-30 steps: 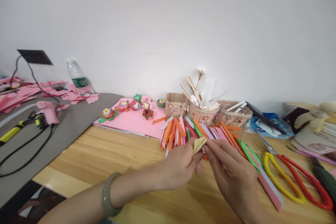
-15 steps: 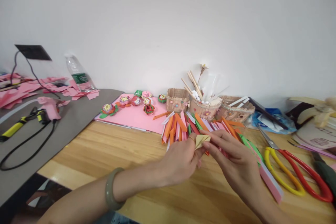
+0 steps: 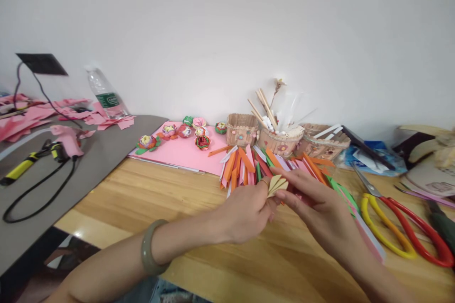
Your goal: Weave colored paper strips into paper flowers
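Over table [image 3: 142,194]: left grip [image 3: 245,215], right grip [image 3: 316,199] pinching cream paper [image 3: 277,185]; bottle label [image 3: 107,100] blurred.

hands [image 3: 245,213] 2 | folded yellow paper piece [image 3: 277,185] 1 | baskets [image 3: 282,146], far: 3 | paper flowers [image 3: 202,142], left of baskets: 8 | scissors [image 3: 372,190], right: 1 pair | pink glue gun [image 3: 68,140], left: 1 | bottle [image 3: 106,96], far left: 1 | paper strips [image 3: 246,160]: overlapping, uncountable
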`<state>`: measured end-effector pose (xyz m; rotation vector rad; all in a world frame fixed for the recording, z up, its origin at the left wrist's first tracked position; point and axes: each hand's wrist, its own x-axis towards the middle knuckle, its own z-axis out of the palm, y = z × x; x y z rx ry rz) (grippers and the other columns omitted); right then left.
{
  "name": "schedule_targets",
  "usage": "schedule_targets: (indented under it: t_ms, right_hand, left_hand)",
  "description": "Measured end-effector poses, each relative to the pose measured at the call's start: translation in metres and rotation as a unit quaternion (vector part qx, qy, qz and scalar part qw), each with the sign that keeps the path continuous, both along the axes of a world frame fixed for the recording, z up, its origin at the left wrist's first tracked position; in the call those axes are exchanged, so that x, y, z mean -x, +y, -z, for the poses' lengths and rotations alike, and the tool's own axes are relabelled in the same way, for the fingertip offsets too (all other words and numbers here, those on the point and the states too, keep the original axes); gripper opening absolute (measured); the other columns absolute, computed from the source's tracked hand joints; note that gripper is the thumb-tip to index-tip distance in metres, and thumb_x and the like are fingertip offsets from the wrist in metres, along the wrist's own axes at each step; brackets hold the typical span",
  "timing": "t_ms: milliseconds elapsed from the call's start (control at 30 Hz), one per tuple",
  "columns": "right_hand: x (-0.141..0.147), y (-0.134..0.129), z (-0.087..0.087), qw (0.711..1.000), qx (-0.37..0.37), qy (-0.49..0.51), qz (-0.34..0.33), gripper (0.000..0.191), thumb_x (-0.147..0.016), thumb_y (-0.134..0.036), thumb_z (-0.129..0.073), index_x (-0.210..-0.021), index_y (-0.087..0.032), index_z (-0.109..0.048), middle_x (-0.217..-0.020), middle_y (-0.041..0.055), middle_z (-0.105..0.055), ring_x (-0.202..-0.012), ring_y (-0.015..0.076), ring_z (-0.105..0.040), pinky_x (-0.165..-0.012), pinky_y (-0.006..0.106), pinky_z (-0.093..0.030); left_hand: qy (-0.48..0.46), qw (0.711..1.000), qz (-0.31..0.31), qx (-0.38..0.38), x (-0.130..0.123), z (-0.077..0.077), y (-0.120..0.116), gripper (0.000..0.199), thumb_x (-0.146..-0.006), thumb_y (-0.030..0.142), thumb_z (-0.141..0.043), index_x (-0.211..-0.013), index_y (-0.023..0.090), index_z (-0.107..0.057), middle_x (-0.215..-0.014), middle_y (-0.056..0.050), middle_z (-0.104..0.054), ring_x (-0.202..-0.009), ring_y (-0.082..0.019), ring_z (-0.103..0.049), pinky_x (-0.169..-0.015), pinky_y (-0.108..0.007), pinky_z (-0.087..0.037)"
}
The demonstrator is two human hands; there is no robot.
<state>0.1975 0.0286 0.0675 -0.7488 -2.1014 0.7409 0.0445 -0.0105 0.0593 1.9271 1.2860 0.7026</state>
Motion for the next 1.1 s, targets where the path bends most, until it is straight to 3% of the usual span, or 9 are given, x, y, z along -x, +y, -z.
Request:
schedule_targets:
  t_ms: [100, 167, 367, 500, 633, 733, 900, 1000, 1100]
  right_hand:
    - [-0.004, 0.004, -0.007, 0.992, 0.119, -0.005, -0.045, 0.021, -0.079, -0.032, -0.06, -0.094, -0.02, -0.067, -0.062, 0.0007, -0.063, -0.063, 0.0154, -0.06, -0.06, 0.025, -0.048]
    - [-0.006, 0.005, -0.01, 0.987, 0.152, 0.006, -0.057, 0.019, -0.076, -0.036, -0.063, -0.081, -0.018, -0.068, -0.062, 0.0026, -0.065, -0.065, 0.0167, -0.061, -0.059, 0.025, -0.048]
    - [-0.009, 0.006, -0.006, 0.989, 0.13, 0.063, -0.011, 0.016, -0.071, -0.033, -0.067, -0.071, -0.016, -0.065, -0.057, 0.0004, -0.061, -0.049, 0.0108, -0.053, -0.044, 0.02, -0.041]
    - [-0.011, 0.01, -0.003, 0.985, 0.142, 0.097, 0.001, 0.016, -0.073, -0.032, -0.065, -0.073, -0.016, -0.063, -0.049, -0.0047, -0.05, -0.036, 0.0062, -0.039, -0.032, 0.018, -0.031]
    - [-0.015, 0.016, -0.003, 0.986, 0.142, 0.081, -0.03, 0.017, -0.077, -0.033, -0.062, -0.075, -0.016, -0.059, -0.054, -0.0045, -0.049, -0.037, 0.0055, -0.039, -0.032, 0.017, -0.031]
    - [-0.021, 0.021, -0.006, 0.987, 0.133, 0.014, -0.085, 0.016, -0.081, -0.033, -0.058, -0.078, -0.016, -0.056, -0.065, -0.0023, -0.052, -0.04, 0.0052, -0.042, -0.035, 0.018, -0.035]
    - [-0.027, 0.022, -0.012, 0.988, 0.047, -0.118, -0.089, 0.014, -0.087, -0.028, -0.047, -0.084, -0.017, -0.054, -0.074, 0.002, -0.058, -0.048, 0.0081, -0.05, -0.044, 0.02, -0.042]
    - [-0.027, 0.018, -0.011, 0.974, -0.064, -0.206, -0.069, 0.013, -0.089, -0.022, -0.043, -0.094, -0.019, -0.054, -0.077, 0.0031, -0.062, -0.063, 0.0131, -0.058, -0.055, 0.022, -0.045]
    - [-0.025, 0.014, -0.007, 0.942, -0.19, -0.268, -0.072, 0.029, -0.089, -0.014, -0.038, -0.115, -0.021, -0.048, -0.097, 0.0086, -0.063, -0.082, 0.0181, -0.06, -0.065, 0.028, -0.046]
  left_hand:
    - [-0.025, 0.999, 0.022, 0.023, 0.004, -0.004, 0.001, 0.034, -0.089, 0.038, -0.028, -0.094, 0.016, -0.054, -0.09, -0.006, -0.064, -0.082, -0.019, -0.059, -0.077, -0.031, -0.043]
    - [-0.037, 0.998, 0.031, 0.04, 0.005, -0.007, 0.002, 0.031, -0.087, 0.037, -0.034, -0.089, 0.017, -0.057, -0.088, -0.004, -0.064, -0.082, -0.018, -0.058, -0.076, -0.03, -0.043]
    - [-0.107, 0.989, 0.023, 0.101, 0.008, -0.021, 0.005, 0.017, -0.076, 0.03, -0.053, -0.076, 0.015, -0.06, -0.071, 0.0, -0.055, -0.066, -0.013, -0.05, -0.058, -0.021, -0.038]
    - [-0.149, 0.975, 0.057, 0.152, 0.014, -0.029, 0.009, 0.011, -0.072, 0.022, -0.059, -0.079, 0.013, -0.06, -0.073, 0.001, -0.056, -0.069, -0.011, -0.051, -0.063, -0.02, -0.038]
    - [-0.157, 0.978, 0.035, 0.137, 0.015, -0.026, 0.009, 0.009, -0.074, 0.022, -0.057, -0.077, 0.014, -0.059, -0.071, 0.002, -0.058, -0.071, -0.011, -0.053, -0.065, -0.02, -0.038]
    - [-0.148, 0.982, 0.02, 0.118, 0.012, -0.021, 0.007, 0.013, -0.074, 0.027, -0.058, -0.074, 0.015, -0.058, -0.066, 0.004, -0.058, -0.066, -0.01, -0.052, -0.061, -0.019, -0.037]
    - [-0.096, 0.991, 0.013, 0.095, 0.011, -0.019, 0.006, 0.026, -0.073, 0.04, -0.059, -0.069, 0.014, -0.059, -0.06, 0.005, -0.054, -0.055, -0.008, -0.046, -0.052, -0.019, -0.032]
    - [-0.031, 0.998, 0.008, 0.057, 0.013, -0.015, 0.007, 0.028, -0.08, 0.036, -0.048, -0.07, 0.016, -0.065, -0.068, 0.002, -0.059, -0.06, -0.011, -0.049, -0.057, -0.021, -0.035]
    - [0.014, 1.0, -0.008, 0.02, 0.013, -0.009, 0.01, 0.025, -0.08, 0.032, -0.048, -0.075, 0.017, -0.066, -0.077, -0.001, -0.064, -0.07, -0.015, -0.054, -0.063, -0.023, -0.037]
